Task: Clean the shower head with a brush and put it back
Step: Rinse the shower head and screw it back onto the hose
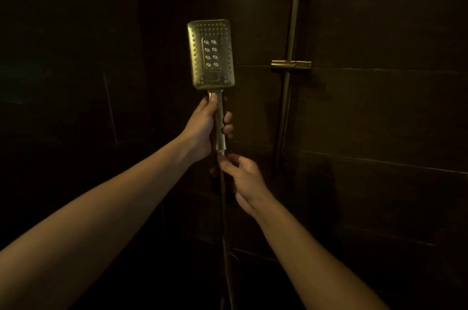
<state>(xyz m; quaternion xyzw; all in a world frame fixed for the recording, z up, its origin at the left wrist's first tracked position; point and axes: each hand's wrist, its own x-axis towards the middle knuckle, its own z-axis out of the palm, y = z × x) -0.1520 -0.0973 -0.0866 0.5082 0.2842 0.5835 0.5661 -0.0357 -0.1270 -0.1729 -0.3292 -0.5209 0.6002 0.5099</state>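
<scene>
Twice gripped: holds the shower head (pixel 211 54) up by its handle in the left hand (pixel 202 127), fingers (pixel 227 123) curled tight; pinches the hose (pixel 224 208) just below with the right hand (pixel 244 178), maybe twisting, too dark to tell. Off the holder (pixel 291 64) nearby. No brush in sight; next, fetch one.

Very dim, warm yellowish light; walls nearly black; faint wide-angle bending at edges.
</scene>
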